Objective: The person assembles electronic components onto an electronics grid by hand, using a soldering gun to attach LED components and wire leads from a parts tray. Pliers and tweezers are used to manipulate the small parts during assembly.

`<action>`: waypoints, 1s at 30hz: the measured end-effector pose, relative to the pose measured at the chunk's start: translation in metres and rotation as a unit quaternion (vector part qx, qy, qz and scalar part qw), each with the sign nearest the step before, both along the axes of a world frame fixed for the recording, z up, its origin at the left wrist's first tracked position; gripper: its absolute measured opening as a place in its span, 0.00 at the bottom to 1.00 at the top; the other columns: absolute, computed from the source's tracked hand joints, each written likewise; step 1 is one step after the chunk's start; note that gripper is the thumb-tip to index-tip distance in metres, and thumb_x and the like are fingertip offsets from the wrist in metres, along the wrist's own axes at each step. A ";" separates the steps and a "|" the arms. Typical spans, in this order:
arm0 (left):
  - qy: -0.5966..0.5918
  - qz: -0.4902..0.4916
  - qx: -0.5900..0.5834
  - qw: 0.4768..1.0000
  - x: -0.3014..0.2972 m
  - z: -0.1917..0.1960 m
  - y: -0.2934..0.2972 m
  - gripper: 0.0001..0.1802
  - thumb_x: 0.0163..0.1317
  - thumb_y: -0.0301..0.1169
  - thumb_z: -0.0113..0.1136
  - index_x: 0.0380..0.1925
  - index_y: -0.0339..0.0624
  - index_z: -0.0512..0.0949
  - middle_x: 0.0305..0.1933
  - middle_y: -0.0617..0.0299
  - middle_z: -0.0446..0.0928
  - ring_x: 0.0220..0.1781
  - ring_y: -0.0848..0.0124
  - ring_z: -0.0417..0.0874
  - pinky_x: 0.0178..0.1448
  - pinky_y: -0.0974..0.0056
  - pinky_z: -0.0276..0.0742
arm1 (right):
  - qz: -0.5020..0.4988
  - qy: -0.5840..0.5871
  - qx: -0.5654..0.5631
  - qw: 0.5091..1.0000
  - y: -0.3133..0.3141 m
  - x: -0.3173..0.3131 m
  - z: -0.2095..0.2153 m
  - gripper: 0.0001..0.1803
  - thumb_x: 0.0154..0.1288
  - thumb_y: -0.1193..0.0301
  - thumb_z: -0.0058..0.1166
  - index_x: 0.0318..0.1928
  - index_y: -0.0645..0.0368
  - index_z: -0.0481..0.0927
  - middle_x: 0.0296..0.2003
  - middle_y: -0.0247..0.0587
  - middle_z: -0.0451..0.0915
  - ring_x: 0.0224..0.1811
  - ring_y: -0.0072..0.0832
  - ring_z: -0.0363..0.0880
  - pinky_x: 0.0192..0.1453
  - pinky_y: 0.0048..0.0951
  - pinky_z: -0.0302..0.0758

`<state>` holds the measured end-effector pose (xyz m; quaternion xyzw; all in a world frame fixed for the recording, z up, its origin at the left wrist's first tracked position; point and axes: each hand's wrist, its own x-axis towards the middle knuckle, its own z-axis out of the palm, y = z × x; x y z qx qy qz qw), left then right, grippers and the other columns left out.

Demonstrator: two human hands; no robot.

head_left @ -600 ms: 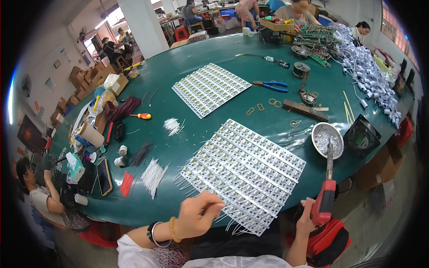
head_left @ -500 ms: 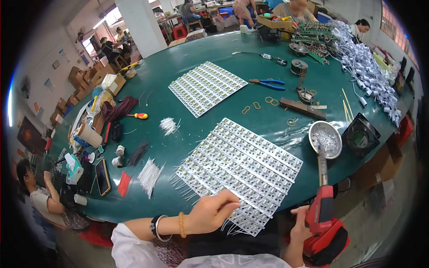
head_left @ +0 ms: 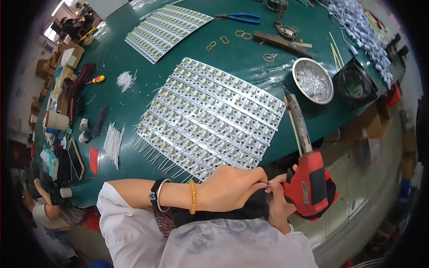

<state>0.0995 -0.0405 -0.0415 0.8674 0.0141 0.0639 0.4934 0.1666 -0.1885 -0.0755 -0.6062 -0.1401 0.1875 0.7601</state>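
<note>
My left hand (head_left: 230, 187), with a beaded bracelet and a bangle on the wrist, is closed with thumb and forefinger pinching the end of a short thin wire (head_left: 268, 184). Its fingertips meet those of my right hand (head_left: 281, 198) at this wire. My right hand also holds a red soldering gun (head_left: 310, 181), its metal barrel pointing up and away; most of the grip is hidden. Just beyond my left hand lies a panel of white LED circuit strips (head_left: 210, 116). Thin white wires stick out along its near-left part.
Beyond it lie a second LED panel (head_left: 167, 31) and blue-handled pliers (head_left: 239, 18). A bowl of metal bits (head_left: 313, 82) and a black fan (head_left: 356, 85) stand right. To the left are white wires (head_left: 114, 144), red wires (head_left: 94, 159) and a phone (head_left: 76, 158).
My left hand has moved right, off the panel, to meet my right hand. The soldering gun has shifted left and its tip has left the bowl. The view has tilted downward.
</note>
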 end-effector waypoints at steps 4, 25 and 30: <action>-0.036 -0.018 0.052 0.998 -0.004 -0.005 0.005 0.04 0.57 0.30 0.54 0.28 0.43 0.72 0.18 0.59 0.72 0.20 0.61 0.76 0.21 0.60 0.68 | 0.022 -0.074 -0.068 0.995 0.000 0.002 -0.005 0.29 0.56 0.85 0.48 0.60 0.68 0.57 0.23 0.38 0.72 0.21 0.18 0.67 0.29 0.17 0.66; -0.057 0.102 0.193 0.974 0.043 -0.033 0.043 0.07 0.44 0.24 0.61 0.22 0.43 0.72 0.30 0.62 0.71 0.37 0.64 0.70 0.43 0.61 0.59 | 0.037 -0.108 -0.067 0.991 -0.091 0.026 -0.006 0.40 0.58 0.47 0.52 0.54 0.72 0.62 0.14 0.33 0.68 0.13 0.19 0.65 0.19 0.20 0.65; -0.054 0.108 0.197 0.973 0.044 -0.033 0.042 0.07 0.43 0.24 0.61 0.20 0.43 0.72 0.29 0.63 0.71 0.36 0.64 0.70 0.43 0.61 0.59 | 0.113 -0.064 -0.066 0.989 -0.096 0.038 -0.008 0.39 0.56 0.46 0.53 0.53 0.70 0.64 0.15 0.32 0.69 0.14 0.18 0.66 0.21 0.20 0.64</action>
